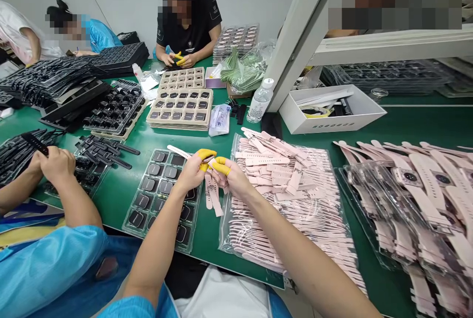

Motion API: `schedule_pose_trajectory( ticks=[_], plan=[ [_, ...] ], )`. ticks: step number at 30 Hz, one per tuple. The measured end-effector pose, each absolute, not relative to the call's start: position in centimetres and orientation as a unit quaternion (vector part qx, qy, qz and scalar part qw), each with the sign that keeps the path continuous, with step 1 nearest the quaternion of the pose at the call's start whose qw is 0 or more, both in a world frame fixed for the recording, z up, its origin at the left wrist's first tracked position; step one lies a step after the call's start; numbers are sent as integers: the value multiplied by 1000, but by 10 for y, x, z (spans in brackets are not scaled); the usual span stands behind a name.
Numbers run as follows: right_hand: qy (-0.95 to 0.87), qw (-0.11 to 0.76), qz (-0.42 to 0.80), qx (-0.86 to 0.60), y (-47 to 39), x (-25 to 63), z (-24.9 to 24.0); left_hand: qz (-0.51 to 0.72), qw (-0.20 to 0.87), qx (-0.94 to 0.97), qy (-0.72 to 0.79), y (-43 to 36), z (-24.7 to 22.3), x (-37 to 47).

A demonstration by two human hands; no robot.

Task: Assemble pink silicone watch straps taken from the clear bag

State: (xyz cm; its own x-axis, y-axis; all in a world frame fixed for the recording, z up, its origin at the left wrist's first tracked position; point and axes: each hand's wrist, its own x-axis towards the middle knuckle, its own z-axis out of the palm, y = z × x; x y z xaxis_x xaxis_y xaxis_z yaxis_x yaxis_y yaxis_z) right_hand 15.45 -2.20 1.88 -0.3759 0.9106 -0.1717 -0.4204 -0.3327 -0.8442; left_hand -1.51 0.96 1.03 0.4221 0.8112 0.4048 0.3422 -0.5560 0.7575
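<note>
Flat green bench (209,237) carries everything. Front middle: clear plastic tray (154,170), dark square watch cases (142,201) in its pockets. Right of tray: flat clear plastic bag (226,241), long pale pink straps (258,232) inside, loose pile of pale pink straps (273,165) on top. Far right: clear trays of pink-strapped watches (410,176). Behind tray: stacked beige pocketed trays (179,125). Behind bag: clear plastic bottle (260,104), open white cardboard box (332,123) to bottle's right. Left of tray: heap of black straps (107,149).
</note>
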Motion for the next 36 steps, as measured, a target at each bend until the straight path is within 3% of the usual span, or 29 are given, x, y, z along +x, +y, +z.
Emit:
schedule_pose_trajectory(
  ticks=[5,12,32,36],
  plan=[
    [-342,468,744,-332,-18,157,16,415,313,755,400,8,12,-16],
    [-358,429,769,-309,-20,156,17,382,281,812,339,10,7,-17],
    [-270,500,762,-311,-10,158,8,443,315,732,411,9,4,-16],
    [-320,463,773,-293,-14,157,11,405,282,782,381,10,2,-18]
  ],
)
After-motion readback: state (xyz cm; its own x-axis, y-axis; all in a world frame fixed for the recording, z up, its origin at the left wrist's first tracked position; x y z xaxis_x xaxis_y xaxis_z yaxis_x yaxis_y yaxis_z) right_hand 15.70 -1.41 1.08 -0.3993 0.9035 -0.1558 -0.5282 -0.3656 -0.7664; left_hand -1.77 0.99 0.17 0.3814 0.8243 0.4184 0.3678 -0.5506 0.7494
